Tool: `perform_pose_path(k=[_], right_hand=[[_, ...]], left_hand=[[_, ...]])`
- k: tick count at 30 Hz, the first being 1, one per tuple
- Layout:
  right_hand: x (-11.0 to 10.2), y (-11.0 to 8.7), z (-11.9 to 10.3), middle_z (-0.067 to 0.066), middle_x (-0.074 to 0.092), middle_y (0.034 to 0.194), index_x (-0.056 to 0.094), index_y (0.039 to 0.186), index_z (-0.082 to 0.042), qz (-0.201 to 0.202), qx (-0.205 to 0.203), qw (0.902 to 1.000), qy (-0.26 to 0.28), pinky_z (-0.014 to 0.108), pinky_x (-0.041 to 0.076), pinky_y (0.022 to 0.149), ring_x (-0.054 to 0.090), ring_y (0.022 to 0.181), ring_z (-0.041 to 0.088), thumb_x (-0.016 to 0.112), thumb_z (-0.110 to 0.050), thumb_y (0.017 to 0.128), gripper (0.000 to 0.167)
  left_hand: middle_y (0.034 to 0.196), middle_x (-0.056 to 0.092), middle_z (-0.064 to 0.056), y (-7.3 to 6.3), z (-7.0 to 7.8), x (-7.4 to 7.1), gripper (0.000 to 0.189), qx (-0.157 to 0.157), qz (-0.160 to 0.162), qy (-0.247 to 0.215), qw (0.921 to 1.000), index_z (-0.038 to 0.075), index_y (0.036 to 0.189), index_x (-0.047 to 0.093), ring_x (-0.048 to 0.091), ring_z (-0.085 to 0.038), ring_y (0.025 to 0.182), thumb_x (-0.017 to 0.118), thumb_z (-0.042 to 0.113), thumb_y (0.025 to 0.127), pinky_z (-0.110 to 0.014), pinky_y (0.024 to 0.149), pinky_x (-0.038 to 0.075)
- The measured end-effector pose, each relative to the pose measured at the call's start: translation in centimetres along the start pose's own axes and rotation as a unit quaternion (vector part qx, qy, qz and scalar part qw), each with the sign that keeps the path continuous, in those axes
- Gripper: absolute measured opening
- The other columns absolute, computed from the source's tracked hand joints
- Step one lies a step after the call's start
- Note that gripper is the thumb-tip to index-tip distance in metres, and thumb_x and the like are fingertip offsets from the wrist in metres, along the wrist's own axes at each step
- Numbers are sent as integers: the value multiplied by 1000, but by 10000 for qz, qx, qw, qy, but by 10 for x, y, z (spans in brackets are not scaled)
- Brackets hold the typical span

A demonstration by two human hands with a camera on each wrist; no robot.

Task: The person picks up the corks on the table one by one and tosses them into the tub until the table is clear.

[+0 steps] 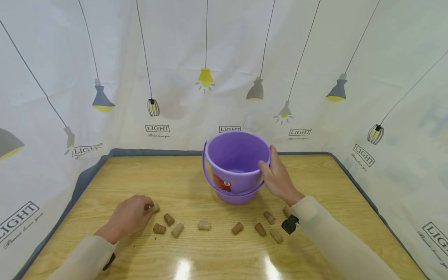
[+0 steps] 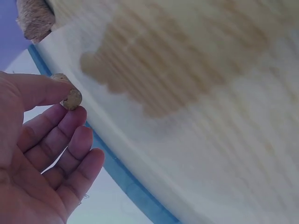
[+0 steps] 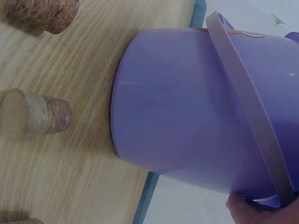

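Note:
A purple bucket (image 1: 238, 182) with a red label stands toward the back of the wooden table, its handle hanging down in front. My right hand (image 1: 278, 177) grips the bucket's rim on the right side, thumb and fingers on either side of the wall. At the left, my left hand (image 1: 129, 216) pinches a cork (image 2: 72, 99) between thumb and fingertips; in the left wrist view the other fingers lie loosely bent below it. Close by are a dark cork (image 1: 169, 219), another brown cork (image 1: 159, 228) and a paler cork (image 1: 177, 230).
A light cork (image 1: 204, 225) lies at the table's middle. Several more corks, among them a brown cork (image 1: 237, 228) and a pale cork (image 1: 276, 235), lie before the bucket and right of it. White printed cloth (image 1: 189, 132) surrounds the table (image 1: 217, 256).

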State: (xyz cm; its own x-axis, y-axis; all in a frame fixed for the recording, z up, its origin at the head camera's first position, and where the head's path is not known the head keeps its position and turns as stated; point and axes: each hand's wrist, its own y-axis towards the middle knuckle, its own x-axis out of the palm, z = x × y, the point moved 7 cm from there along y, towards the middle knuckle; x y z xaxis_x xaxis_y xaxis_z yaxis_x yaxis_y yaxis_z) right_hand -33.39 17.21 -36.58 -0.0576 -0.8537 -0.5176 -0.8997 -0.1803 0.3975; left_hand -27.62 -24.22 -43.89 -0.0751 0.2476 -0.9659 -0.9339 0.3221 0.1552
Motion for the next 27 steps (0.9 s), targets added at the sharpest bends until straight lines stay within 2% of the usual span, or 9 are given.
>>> perform_pose_path(k=[12,23,27], right_hand=[[0,0,-1,25,30,162,7,163,-2,19,-30,10000,-13,53,29,121,34,148,38,40,-23,108,69],[-1,-1,-3,25,31,162,8,163,-2,75,-14,9999,-74,51,30,121,36,147,37,41,-24,107,69],[-1,0,-2,26,35,159,11,162,0,101,-94,9999,-62,53,31,120,38,146,39,41,-23,107,66]], left_hand=[[85,67,2,7,17,-15,10,346,561,109,9978,10,98,77,55,-11,71,78,15,90,-28,55,46],[88,70,0,16,37,-27,13,601,906,79,9940,10,99,77,56,-12,73,80,12,87,-27,54,47],[89,70,0,19,44,-32,14,623,944,32,9936,9,100,77,56,-12,73,79,11,87,-26,53,45]])
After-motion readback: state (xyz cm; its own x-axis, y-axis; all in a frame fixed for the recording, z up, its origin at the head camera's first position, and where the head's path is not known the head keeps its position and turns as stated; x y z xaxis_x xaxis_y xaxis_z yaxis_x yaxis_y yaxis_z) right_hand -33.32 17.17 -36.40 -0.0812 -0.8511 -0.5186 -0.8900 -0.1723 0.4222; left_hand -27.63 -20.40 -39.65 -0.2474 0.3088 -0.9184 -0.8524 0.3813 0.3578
